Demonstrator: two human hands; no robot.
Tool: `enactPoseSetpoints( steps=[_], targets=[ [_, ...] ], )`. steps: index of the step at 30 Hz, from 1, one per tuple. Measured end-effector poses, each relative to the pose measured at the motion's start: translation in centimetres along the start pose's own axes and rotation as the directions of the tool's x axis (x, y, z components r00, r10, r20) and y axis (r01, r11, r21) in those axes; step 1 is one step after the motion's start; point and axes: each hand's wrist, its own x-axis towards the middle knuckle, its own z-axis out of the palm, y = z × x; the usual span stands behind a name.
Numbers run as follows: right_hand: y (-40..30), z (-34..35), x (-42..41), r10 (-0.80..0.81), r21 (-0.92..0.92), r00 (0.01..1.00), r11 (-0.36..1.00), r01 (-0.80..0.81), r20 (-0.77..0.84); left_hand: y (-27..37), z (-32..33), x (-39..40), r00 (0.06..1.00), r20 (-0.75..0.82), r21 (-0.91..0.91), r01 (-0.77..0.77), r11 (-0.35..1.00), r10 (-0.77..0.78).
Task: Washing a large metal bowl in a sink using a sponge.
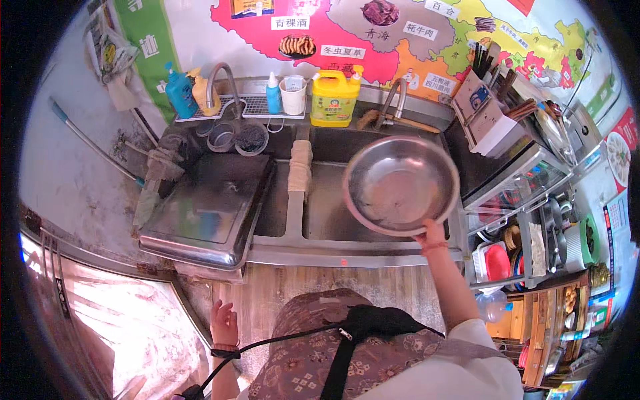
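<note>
A wide stainless steel basin (400,185) is over the right bowl of a double sink (325,210); its inside shows no contents. My right hand (431,234) grips the basin's near rim. Down at my left side, my left hand (224,322) hangs with fingers apart, holding nothing, beside my patterned apron (295,345). A cloth (300,165) is wrapped around part of the sink's divider. Left of it, a large inverted metal tray (200,215) covers part of the sink unit.
Two curved faucets (220,75) (397,100) rise behind the sink. A yellow detergent jug (334,100), pump bottles (181,92) and small bowls (251,139) line the back. At right stand a utensil holder (492,125) and loaded shelves (525,245). A wall rises at left.
</note>
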Motion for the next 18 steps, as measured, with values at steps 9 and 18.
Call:
enactPoseSetpoints(
  steps=[9,18],
  targets=[
    [-1.1,1.2,3.3,-0.45,-0.628,0.885,0.656,0.419,0.122,0.1,2.8,-0.8,0.998,0.006,0.039,-0.066,0.997,0.066],
    [-6.2,-1.8,-0.5,-0.642,-0.79,0.604,-0.004,0.613,0.472,1.4,2.8,-1.5,0.998,-0.058,0.132,-0.018,0.991,0.026]
  ],
)
